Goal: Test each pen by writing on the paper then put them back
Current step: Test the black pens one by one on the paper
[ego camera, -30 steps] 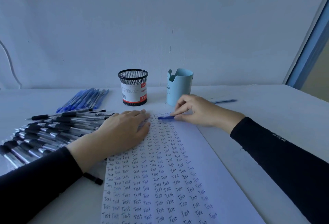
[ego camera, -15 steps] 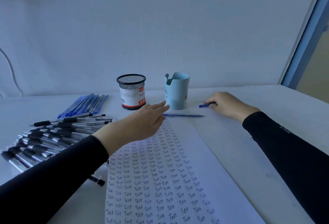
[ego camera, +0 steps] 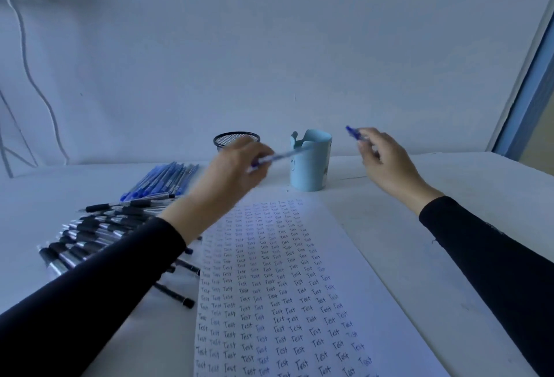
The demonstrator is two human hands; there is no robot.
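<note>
blue pen (ego camera: 281, 156) in left hand's (ego camera: 230, 173) grip, blue cap (ego camera: 353, 132) between right hand's (ego camera: 386, 158) fingertips

L hand (ego camera: 230, 176) + pen (ego camera: 278, 156) motion-blurred; paper (ego camera: 353, 286) cut at bottom.

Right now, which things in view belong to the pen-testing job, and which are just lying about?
Job: left hand holding a blurred blue pen; right hand pinching a small blue piece, likely its cap; white paper sheet filled with handwritten "Test"; row of blue pens; heap of black-grip pens.
Lying about: black mesh cup; pale blue plastic cup; white cable on the wall.
</note>
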